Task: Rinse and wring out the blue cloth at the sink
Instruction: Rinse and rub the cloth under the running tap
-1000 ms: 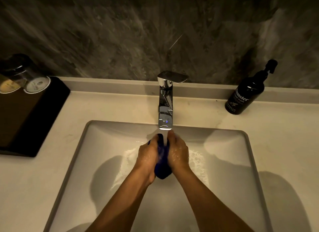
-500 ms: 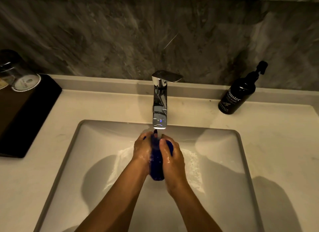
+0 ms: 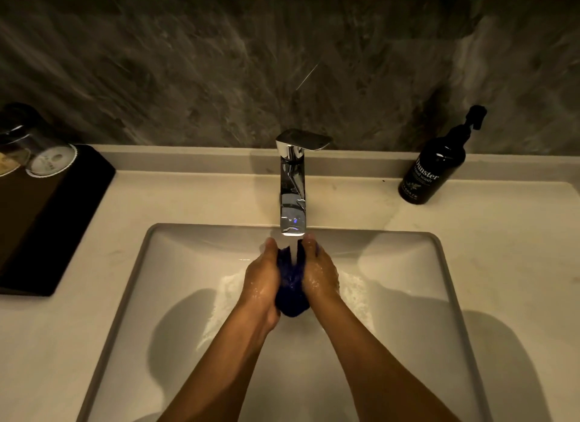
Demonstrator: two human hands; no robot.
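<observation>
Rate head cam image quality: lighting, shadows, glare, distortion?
Head view: dim, warm light; both forearms cast soft shadows into the sink; bright specular glare on the chrome faucet; wide-angle bowing of the counter edges; blue cloth reads near-black between left hand and right hand.

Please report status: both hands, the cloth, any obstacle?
Left hand and right hand both closed on the blue cloth. Cloth bunched under the faucet stream, over the sink. Nothing in the way.
</observation>
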